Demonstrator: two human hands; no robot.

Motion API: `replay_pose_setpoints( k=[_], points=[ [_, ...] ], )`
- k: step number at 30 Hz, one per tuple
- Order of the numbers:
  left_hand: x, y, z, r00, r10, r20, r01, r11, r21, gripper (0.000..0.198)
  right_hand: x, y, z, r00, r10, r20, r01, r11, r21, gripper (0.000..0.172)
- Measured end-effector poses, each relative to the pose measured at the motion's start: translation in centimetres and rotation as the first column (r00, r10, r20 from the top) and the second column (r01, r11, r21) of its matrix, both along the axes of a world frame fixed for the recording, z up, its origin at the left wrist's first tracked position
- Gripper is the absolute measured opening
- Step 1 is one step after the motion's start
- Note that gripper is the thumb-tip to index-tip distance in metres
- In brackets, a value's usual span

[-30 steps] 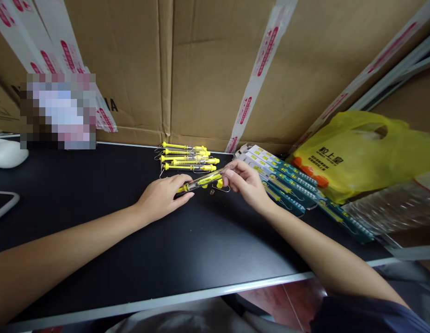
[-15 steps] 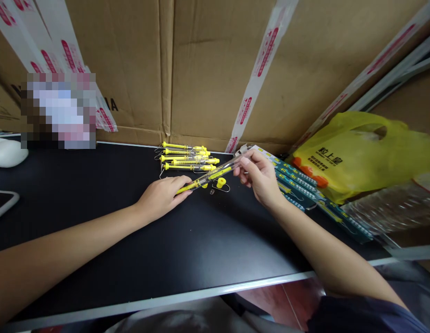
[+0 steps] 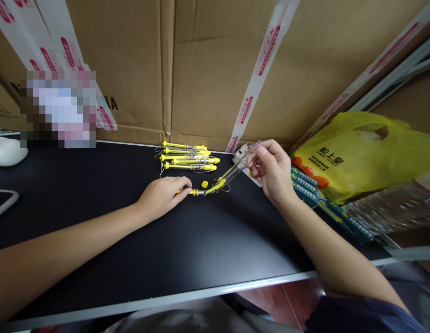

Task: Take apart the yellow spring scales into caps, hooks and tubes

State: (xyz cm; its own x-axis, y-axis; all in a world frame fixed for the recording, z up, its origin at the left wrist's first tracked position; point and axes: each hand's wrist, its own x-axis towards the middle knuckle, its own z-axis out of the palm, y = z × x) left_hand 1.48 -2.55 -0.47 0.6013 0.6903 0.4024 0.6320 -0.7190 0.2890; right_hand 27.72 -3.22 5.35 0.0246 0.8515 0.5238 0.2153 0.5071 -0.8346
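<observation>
Slightly left of the middle, my left hand (image 3: 168, 195) is closed on a thin yellow spring scale part (image 3: 193, 192) with a metallic end, low over the black table. My right hand (image 3: 272, 169) pinches the upper end of a clear plastic tube (image 3: 235, 169), which slants down toward that part. A yellow piece (image 3: 215, 187) shows at the tube's lower end; whether it touches the left hand's part I cannot tell. Between the hands lie a small yellow cap (image 3: 205, 184) and a wire hook (image 3: 228, 188), partly behind the tube. Several yellow spring scales (image 3: 190, 167) with hooks lie beyond.
Teal printed boxes (image 3: 307, 192) lie right of my right hand, beside a yellow plastic bag (image 3: 367, 157). Cardboard boxes (image 3: 208, 83) wall off the table's back. A phone-like device (image 3: 3, 203) and a white rounded object (image 3: 9, 151) lie at the left.
My right hand has moved right and slightly up with the clear tube. The tube has slid away from my left hand, baring the metallic end there. My left hand has stayed nearly in place.
</observation>
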Motion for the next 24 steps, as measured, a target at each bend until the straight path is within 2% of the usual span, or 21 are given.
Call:
replay_pose_setpoints(
  k=[8,12,14,15,16,17,19,21,22,24],
  points=[
    [0.1,0.0,-0.1,1.0,-0.011,-0.007,0.011,0.999,0.036,0.023,0.1,0.1,0.2,0.994,-0.077,0.073,0.077,0.997,0.004,0.035],
    [0.0,0.0,0.1,0.998,-0.049,-0.035,0.05,0.999,0.022,0.025,0.5,0.1,0.5,0.992,-0.092,0.084,0.087,0.995,0.054,0.029],
    [0.0,-0.1,0.3,0.992,-0.112,-0.056,0.113,0.994,0.012,0.024,0.8,0.4,0.5,0.979,-0.111,0.173,0.1,0.993,0.068,0.026],
    [0.1,-0.2,0.4,0.987,-0.145,-0.068,0.147,0.989,0.012,0.024,1.0,0.5,0.4,0.952,-0.141,0.271,0.125,0.989,0.075,0.026],
    [0.1,-0.3,0.5,0.982,-0.173,-0.081,0.174,0.985,0.015,0.023,1.2,0.8,0.2,0.897,-0.185,0.401,0.165,0.983,0.084,0.026],
    [0.1,-0.3,0.5,0.977,-0.19,-0.093,0.193,0.981,0.018,0.023,1.4,1.0,-0.1,0.8,-0.237,0.552,0.214,0.971,0.106,0.026],
    [0.1,-0.4,0.6,0.973,-0.204,-0.111,0.207,0.978,0.019,0.023,1.8,1.5,-0.8,0.497,-0.304,0.813,0.311,0.937,0.16,0.024],
    [0.1,-0.4,0.6,0.97,-0.211,-0.12,0.214,0.977,0.017,0.022,2.1,1.9,-1.6,0.235,-0.249,0.94,0.338,0.927,0.161,0.02],
    [0.1,-0.3,0.5,0.969,-0.215,-0.125,0.218,0.976,0.016,0.022,2.3,2.1,-1.9,0.153,-0.209,0.966,0.338,0.929,0.148,0.019],
    [0.1,-0.3,0.4,0.967,-0.219,-0.134,0.222,0.975,0.014,0.02,2.6,2.4,-2.3,0.061,-0.157,0.986,0.34,0.932,0.127,0.021]
  ],
)
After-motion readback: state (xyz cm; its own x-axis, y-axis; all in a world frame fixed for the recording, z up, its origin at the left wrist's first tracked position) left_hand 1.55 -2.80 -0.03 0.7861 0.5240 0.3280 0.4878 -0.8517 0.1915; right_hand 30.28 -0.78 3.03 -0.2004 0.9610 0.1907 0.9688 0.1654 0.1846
